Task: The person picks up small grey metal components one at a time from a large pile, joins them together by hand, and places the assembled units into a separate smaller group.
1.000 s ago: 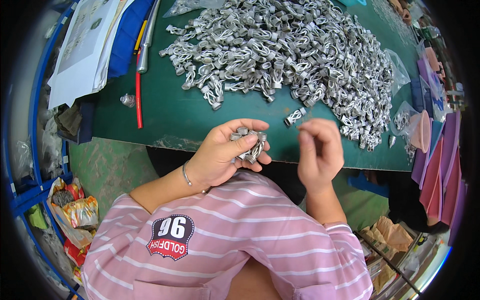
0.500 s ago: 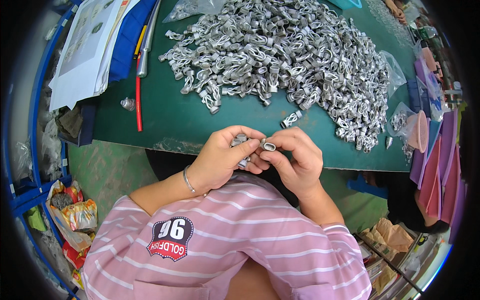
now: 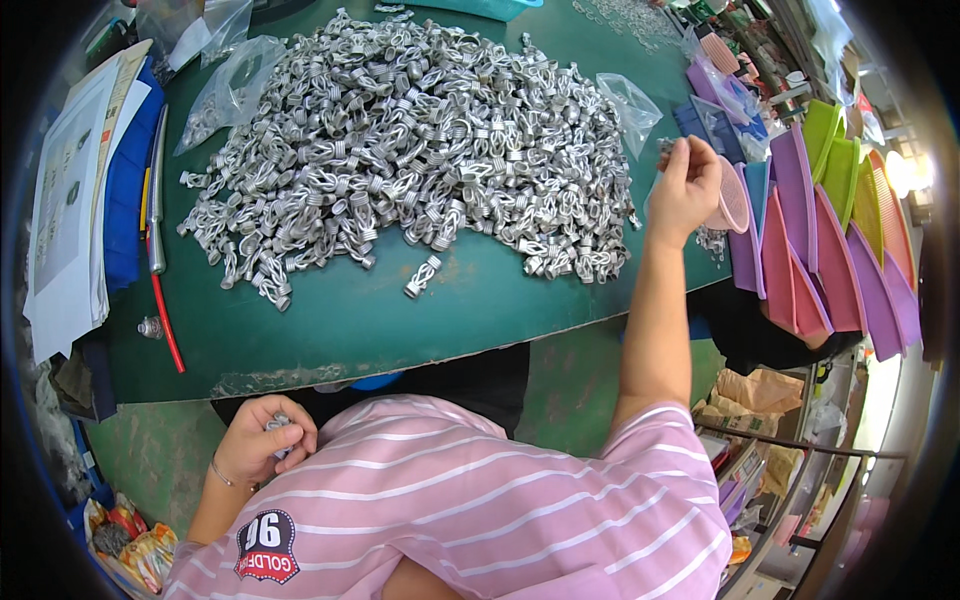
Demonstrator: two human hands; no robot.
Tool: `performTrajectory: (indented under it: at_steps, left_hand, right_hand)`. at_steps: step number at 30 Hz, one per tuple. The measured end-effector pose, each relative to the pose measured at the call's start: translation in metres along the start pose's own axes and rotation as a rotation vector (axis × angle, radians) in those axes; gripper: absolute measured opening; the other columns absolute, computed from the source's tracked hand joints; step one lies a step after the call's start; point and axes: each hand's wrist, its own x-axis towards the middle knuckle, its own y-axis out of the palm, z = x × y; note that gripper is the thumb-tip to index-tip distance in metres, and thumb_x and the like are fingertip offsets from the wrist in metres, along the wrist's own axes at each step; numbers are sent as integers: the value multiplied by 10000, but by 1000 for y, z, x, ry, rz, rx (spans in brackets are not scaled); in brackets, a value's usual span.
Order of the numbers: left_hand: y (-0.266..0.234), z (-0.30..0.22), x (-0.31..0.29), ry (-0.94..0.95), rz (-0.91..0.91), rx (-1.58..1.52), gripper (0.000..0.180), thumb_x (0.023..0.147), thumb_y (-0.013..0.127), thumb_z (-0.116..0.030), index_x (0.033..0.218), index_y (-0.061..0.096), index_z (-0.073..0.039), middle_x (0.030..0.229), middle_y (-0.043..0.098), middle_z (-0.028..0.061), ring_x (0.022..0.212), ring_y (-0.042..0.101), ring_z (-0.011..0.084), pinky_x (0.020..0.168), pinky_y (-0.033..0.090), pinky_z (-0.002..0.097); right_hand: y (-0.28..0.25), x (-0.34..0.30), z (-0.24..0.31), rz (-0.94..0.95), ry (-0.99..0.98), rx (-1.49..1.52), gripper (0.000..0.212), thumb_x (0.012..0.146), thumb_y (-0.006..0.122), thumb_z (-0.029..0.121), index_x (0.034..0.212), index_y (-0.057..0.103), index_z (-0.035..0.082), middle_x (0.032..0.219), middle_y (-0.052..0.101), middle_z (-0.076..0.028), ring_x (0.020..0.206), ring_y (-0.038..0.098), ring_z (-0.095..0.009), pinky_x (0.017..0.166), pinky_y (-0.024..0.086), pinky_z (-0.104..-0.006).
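My left hand (image 3: 262,440) is down by my lap at the left, its fingers curled round several small silver metal fittings (image 3: 281,424). My right hand (image 3: 690,185) is stretched out over the table's right side, beside a pink oval basket (image 3: 733,197). Its fingers are drawn together; whatever they may hold is too small to make out. A broad heap of the silver looped fittings (image 3: 400,150) with ribbed collars covers much of the green table (image 3: 460,320). One loose fitting (image 3: 422,277) lies in front of the heap.
Clear plastic bags (image 3: 628,108) flank the heap. Papers (image 3: 80,200), a blue tray (image 3: 130,190) and a red rod (image 3: 167,322) stand at the left. Coloured plastic bins (image 3: 800,215) crowd the right, and a turquoise tray (image 3: 490,8) sits at the back.
My hands have parted: the left has drawn down and left with fittings in it, the right has reached out to the right. The view has shifted toward the right.
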Motion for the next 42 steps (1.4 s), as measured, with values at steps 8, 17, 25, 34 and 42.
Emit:
performTrajectory:
  at_steps: [8, 17, 25, 34, 42]
  left_hand:
    - [-5, 17, 9, -116, -343, -120, 145, 835, 563, -63, 957, 544, 12, 760, 567, 102, 497, 473, 105, 375, 333, 205]
    - [-7, 35, 63, -98, -357, 300, 139, 855, 570, -153, 791, 556, -30, 702, 550, 73, 522, 471, 82, 375, 344, 208]
    - [-17, 72, 125, 579, -268, 1517, 208, 858, 510, -190, 978, 606, -51, 925, 615, 141, 836, 571, 296, 751, 450, 400]
    - [-18, 74, 122, 184, -27, 1577, 271, 853, 529, -205, 1064, 580, -43, 1062, 587, 179, 944, 561, 320, 849, 423, 408]
    - [21, -13, 32, 187, 223, 1294, 247, 845, 562, -87, 1073, 555, 9, 1004, 611, 160, 912, 604, 268, 776, 477, 323]
  right_hand:
    - [-46, 35, -59, 430, -4, -1038, 147, 792, 572, 130, 871, 606, 11, 848, 644, -172, 791, 624, -336, 677, 485, -418]
    - [-58, 24, -73, 809, 200, -1394, 332, 749, 525, 32, 1075, 586, 45, 1077, 595, -189, 1014, 566, -348, 830, 468, -419]
    - [-15, -45, 35, 651, -276, -453, 161, 758, 578, -1, 919, 593, 4, 880, 602, -145, 812, 577, -292, 697, 460, -372]
    - [46, -155, 124, 1082, -306, 13, 198, 734, 640, 16, 924, 585, 22, 869, 530, -117, 737, 539, -284, 641, 453, -351]
    - [32, -157, 126, 922, 955, 761, 141, 881, 529, 22, 996, 591, -31, 892, 588, -84, 651, 565, -90, 569, 480, -205]
